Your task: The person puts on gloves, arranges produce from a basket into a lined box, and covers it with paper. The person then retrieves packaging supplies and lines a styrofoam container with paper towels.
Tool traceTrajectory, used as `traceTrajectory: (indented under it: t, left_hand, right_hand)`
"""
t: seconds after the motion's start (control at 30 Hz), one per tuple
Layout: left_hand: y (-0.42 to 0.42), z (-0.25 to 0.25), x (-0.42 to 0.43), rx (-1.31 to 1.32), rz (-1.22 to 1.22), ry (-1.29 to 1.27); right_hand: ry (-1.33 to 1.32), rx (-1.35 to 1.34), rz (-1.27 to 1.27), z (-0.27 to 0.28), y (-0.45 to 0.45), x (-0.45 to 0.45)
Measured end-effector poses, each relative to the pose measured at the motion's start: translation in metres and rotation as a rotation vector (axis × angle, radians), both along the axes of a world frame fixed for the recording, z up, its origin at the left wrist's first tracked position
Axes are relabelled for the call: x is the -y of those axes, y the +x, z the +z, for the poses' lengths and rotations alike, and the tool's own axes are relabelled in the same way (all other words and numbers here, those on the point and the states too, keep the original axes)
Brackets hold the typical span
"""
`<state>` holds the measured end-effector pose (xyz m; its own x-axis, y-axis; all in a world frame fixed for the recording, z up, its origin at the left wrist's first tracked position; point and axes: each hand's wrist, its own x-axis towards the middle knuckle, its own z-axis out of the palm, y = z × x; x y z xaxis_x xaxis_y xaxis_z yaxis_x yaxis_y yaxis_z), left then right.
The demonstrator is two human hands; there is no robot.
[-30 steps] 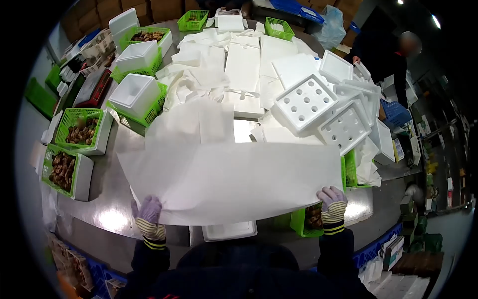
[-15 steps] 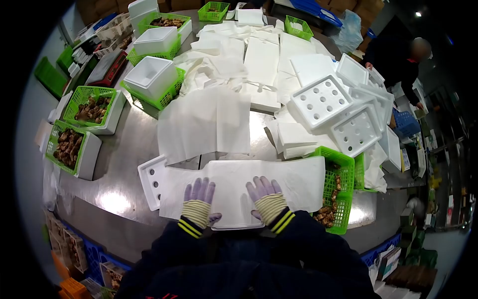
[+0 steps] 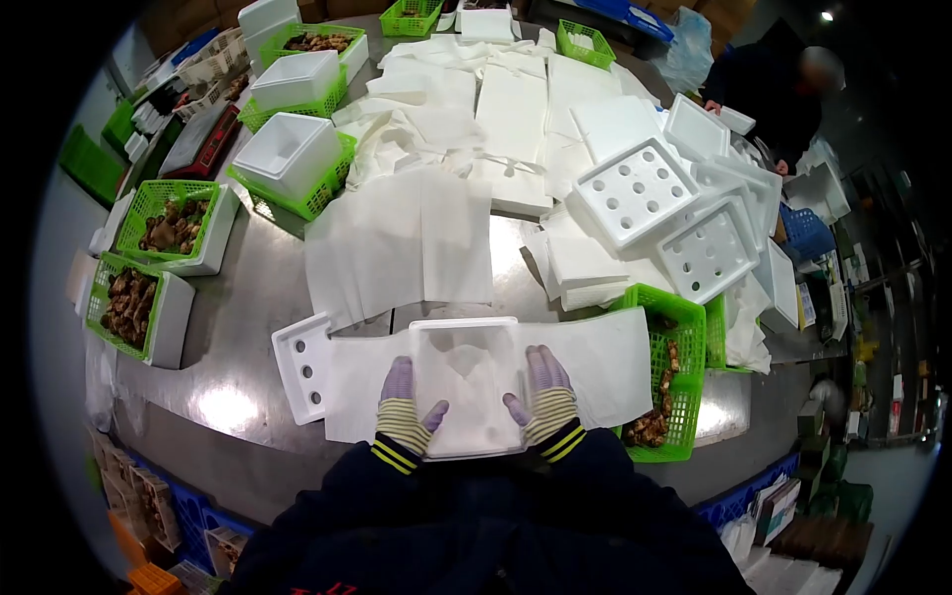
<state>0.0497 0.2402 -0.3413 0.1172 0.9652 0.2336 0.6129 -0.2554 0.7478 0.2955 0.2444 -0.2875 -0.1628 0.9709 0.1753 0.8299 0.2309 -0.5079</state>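
A white foam box [image 3: 466, 436] stands at the table's near edge, with a thin white sheet [image 3: 600, 367] pressed down into it and spreading out past both sides. My left hand [image 3: 405, 407], in a lilac and striped glove, rests at the box's left side, thumb apart from the fingers. At the right side is my right hand [image 3: 543, 395], gloved alike, its thumb over the box and its fingers on the sheet. Neither hand grips anything that shows. A white lid with holes [image 3: 301, 367] lies partly under the sheet's left end.
A green basket with brown pieces [image 3: 684, 397] stands right of the box. Beyond lie white sheets [image 3: 397, 243] and stacked foam lids [image 3: 637, 192]. More baskets [image 3: 174, 223] and foam boxes [image 3: 288, 154] line the left. Another person [image 3: 764, 94] works at the far right.
The sheet was held stretched in both hands, then laid over the box. Now its middle has sunk into the box, and my hands have turned palms inward at the box's sides.
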Motion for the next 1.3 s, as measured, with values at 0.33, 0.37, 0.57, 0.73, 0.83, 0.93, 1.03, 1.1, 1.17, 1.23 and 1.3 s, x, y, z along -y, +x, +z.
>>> traceTrajectory:
  t: [0.33, 0.37, 0.57, 0.73, 0.83, 0.93, 1.03, 1.1, 1.17, 1.23, 1.3]
  left_hand:
    - [-0.003, 0.008, -0.024, 0.082, 0.063, -0.272]
    - [-0.003, 0.02, -0.023, -0.114, -0.008, -0.033]
    - [0.036, -0.016, -0.007, -1.086, -0.521, -0.052]
    - [0.036, 0.025, -0.019, -0.868, -0.546, -0.151]
    - [0.03, 0.027, -0.028, -0.617, -0.235, 0.013]
    - [0.022, 0.029, -0.047, -0.38, -0.065, -0.266]
    - [0.016, -0.021, -0.056, -0.138, 0.025, -0.185]
    - [0.016, -0.044, -0.061, 0.201, 0.106, -0.198]
    - [0.017, -0.014, -0.065, -0.001, 0.125, -0.43]
    - [0.018, -0.014, -0.065, -0.033, 0.152, -0.489]
    - [0.019, 0.0, -0.068, 0.036, 0.131, -0.453]
  right_hand:
    - [-0.295, -0.18, -0.209, -0.034, 0.001, 0.008]
    - [-0.2, 0.03, -0.028, -0.023, 0.0, -0.002]
    - [-0.043, 0.539, 0.287, -0.053, -0.05, -0.012]
    - [0.129, 0.524, 0.334, -0.069, -0.04, -0.019]
    - [0.011, 0.348, 0.432, -0.036, -0.036, -0.02]
    - [-0.059, 0.266, 0.503, -0.027, -0.033, -0.024]
    - [-0.04, 0.081, 0.565, -0.024, -0.023, -0.041]
    - [-0.031, 0.004, 0.479, -0.008, -0.018, -0.059]
    - [-0.021, 0.02, 0.43, -0.004, -0.013, -0.079]
    - [-0.035, -0.01, 0.424, 0.003, -0.009, -0.104]
    - [-0.207, -0.059, 0.35, 0.007, -0.005, -0.134]
